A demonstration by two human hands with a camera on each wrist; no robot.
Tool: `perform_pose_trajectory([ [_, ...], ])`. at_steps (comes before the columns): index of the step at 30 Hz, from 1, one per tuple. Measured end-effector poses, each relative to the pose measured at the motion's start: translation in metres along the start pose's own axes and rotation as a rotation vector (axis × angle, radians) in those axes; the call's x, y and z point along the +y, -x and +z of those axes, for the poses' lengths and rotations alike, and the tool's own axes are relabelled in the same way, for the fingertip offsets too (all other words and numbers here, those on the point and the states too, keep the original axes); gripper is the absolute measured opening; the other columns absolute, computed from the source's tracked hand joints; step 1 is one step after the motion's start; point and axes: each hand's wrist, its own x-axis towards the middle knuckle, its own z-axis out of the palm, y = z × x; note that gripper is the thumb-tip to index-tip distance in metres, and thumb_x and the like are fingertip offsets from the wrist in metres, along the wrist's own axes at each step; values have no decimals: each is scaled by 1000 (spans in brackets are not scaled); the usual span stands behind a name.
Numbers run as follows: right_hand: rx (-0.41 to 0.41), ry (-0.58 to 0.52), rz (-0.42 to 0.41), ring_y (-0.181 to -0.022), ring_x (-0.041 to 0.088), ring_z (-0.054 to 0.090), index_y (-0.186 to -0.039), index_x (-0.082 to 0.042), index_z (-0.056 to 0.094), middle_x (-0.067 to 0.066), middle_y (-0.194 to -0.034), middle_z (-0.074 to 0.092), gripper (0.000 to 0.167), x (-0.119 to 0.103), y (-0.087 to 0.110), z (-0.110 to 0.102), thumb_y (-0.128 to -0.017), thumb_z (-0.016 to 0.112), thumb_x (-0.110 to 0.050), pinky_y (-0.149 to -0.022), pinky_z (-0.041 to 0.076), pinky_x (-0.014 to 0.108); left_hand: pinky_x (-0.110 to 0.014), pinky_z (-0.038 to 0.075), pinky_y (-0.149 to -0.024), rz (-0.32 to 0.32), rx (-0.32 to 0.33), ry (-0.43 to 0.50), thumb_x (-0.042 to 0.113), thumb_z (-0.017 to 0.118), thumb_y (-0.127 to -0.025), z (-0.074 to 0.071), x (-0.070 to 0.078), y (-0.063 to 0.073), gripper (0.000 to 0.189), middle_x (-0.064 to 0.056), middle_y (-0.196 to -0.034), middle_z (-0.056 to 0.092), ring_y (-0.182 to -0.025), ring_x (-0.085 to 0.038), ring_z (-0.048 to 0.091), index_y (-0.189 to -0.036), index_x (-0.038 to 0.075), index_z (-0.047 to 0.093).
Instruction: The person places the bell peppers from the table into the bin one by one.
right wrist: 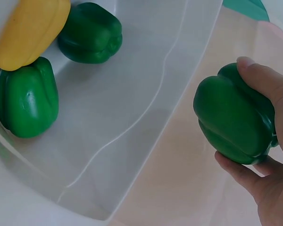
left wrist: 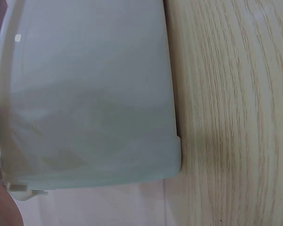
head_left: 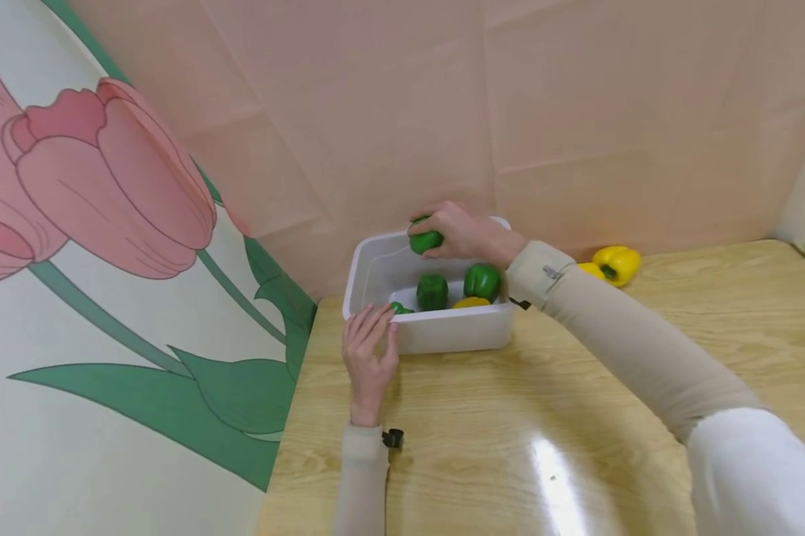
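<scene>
My right hand [head_left: 461,232] grips a green bell pepper [right wrist: 236,115] above the far side of a white plastic bin [head_left: 452,331], thumb on one side and fingers on the other. Inside the bin lie a green pepper [head_left: 432,292], another green pepper [head_left: 482,282] and a yellow pepper [head_left: 471,303]. A bit of green [head_left: 399,307] shows behind the near rim at the left. My left hand [head_left: 370,353] rests on the bin's near left rim with fingers extended over it. In the left wrist view the bin's outer wall [left wrist: 94,94] hides most of that hand.
Yellow peppers [head_left: 618,265] lie on the wooden table [head_left: 616,357] right of the bin, partly behind my right forearm. A pinkish covering [head_left: 389,112] rises behind the table. A wall with painted tulips [head_left: 141,179] stands at the left.
</scene>
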Motion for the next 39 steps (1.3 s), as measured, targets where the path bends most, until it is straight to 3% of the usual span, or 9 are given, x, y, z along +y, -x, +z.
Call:
perform_pose_trajectory([
  [8,-22,22,-8,-123,39,69,-129,-7,77,22,-140,69,47,-6,-10,-2,-87,92,-21,-104,58,53,-69,47,-107,6,-6,-6,19,72,-99,-1,0,0,21,-5,-128,78,-128,-34,70,-116,9,82],
  [15,-84,44,38,-129,38,67,-133,-10,76,19,-145,67,48,-12,-20,2,-89,89,-26,-109,55,52,-68,47,-108,-12,-17,-10,20,72,-99,-1,0,2,21,-5,-129,78,-129,-33,69,-115,10,82],
  [26,-107,28,103,-129,39,66,-133,-7,75,20,-147,65,50,-4,-28,12,-89,90,-27,-110,54,52,-69,47,-107,4,-16,-2,21,72,-100,2,-1,2,22,-6,-128,79,-128,-33,70,-115,8,82],
  [39,-103,4,49,-129,39,67,-135,-7,74,20,-149,64,49,-14,-40,24,-91,88,-25,-110,55,50,-63,46,-113,-9,-13,-16,22,73,-100,-3,0,2,21,-2,-128,78,-128,-32,70,-116,11,82],
])
